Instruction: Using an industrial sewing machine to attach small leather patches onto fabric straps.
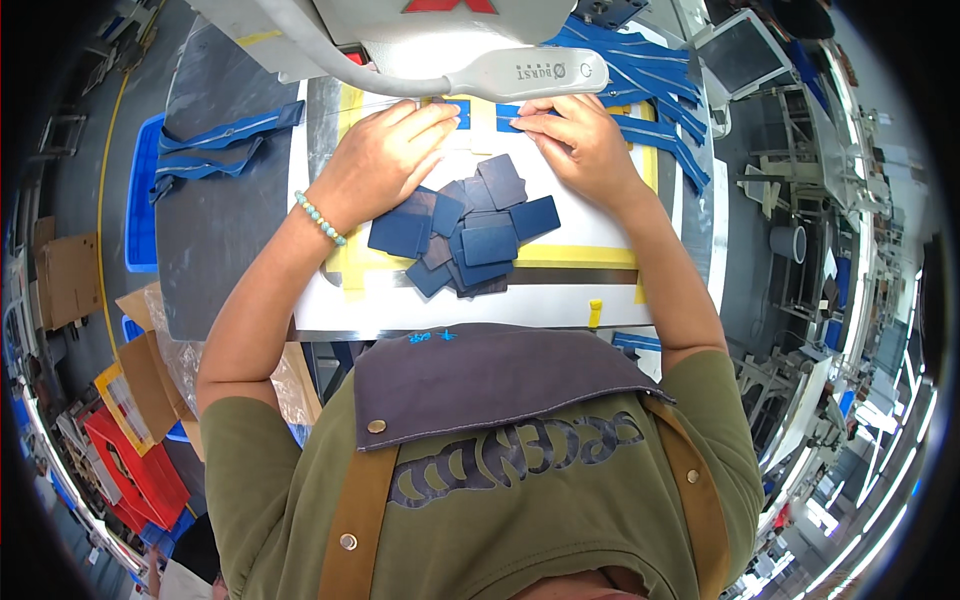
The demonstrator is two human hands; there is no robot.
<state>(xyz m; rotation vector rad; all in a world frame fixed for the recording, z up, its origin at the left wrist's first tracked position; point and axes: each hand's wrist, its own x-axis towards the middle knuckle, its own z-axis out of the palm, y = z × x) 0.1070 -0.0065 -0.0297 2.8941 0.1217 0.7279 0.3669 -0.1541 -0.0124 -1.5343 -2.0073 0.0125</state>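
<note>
Blue fabric strip (505, 115), lying flat just under the white sewing-machine head (470, 60) at upper centre of the frame, is pressed down by both hands; neither hand is clenched around it. Left hand (385, 155) lies palm down with fingers spread flat toward the strip's left end, a pale green bead bracelet (320, 218) on the wrist. Right hand (580, 140) is arched, fingertips (530, 118) pinning the strip's right part against the work surface. Both forearms run in from the lower edge and converge toward the machine. Just below the hands, at centre frame, sits a loose pile of dark blue rectangular patches (470, 235) on a white panel edged with yellow tape (575, 257). More blue strips fan out at upper right (650, 70), and a few lie on the grey table (215, 230) at upper left. Crates and cardboard occupy the floor at lower left; further workstations line the right rim.
</note>
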